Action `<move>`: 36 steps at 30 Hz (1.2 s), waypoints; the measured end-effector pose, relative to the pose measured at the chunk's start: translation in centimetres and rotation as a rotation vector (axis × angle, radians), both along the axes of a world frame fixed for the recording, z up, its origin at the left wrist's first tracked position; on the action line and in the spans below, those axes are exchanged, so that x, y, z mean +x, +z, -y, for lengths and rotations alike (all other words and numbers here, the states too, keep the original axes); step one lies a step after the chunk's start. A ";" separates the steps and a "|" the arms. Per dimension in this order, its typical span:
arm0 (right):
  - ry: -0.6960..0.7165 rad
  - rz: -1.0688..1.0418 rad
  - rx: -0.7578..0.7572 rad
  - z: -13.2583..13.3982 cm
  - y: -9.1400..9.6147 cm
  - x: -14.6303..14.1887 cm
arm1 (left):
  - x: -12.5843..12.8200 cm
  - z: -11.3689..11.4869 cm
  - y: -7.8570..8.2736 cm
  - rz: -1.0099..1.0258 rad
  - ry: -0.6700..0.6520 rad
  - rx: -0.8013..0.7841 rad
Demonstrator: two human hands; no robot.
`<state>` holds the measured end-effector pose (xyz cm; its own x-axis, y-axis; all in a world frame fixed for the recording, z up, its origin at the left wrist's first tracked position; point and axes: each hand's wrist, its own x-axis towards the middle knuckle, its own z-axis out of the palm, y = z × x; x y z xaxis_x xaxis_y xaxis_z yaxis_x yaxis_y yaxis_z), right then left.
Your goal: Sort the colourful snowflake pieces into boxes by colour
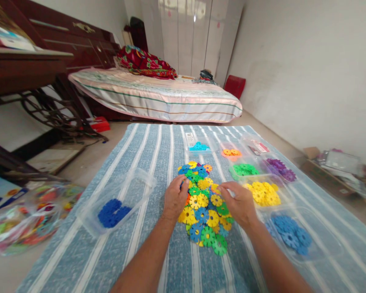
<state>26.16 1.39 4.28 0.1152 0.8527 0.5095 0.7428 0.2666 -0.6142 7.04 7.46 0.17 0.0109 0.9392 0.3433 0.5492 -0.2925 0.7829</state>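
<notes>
A pile of mixed plastic snowflake discs (203, 203), yellow, blue, green and orange, lies in the middle of a blue striped cloth (158, 154). My left hand (175, 199) rests on the pile's left edge with curled fingers pinching among the discs. My right hand (239, 203) sits on the pile's right edge, fingers bent onto the discs. What each hand grips is hidden under the fingers.
Clear tubs ring the pile: dark blue discs (111, 211) at left, light blue (289, 234), yellow (264, 192), green (244, 169), purple (280, 167), orange (231, 152) and cyan (199, 146). A bag of discs (24, 219) lies far left. A bed (158, 95) stands behind.
</notes>
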 end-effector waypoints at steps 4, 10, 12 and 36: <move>-0.345 0.129 0.015 0.2 2.0 4.4 | 0.0 -0.1 -0.2 -0.010 -0.002 -0.006; -0.635 0.583 -0.177 0.8 2.2 7.8 | 0.0 -0.1 -0.2 -0.027 -0.003 0.007; -0.540 0.600 -0.138 1.1 1.7 6.7 | 0.1 -0.1 -0.2 -0.031 -0.003 0.008; -0.026 0.491 -0.219 1.3 -1.1 -0.5 | 0.7 0.5 0.4 0.152 -0.040 -0.086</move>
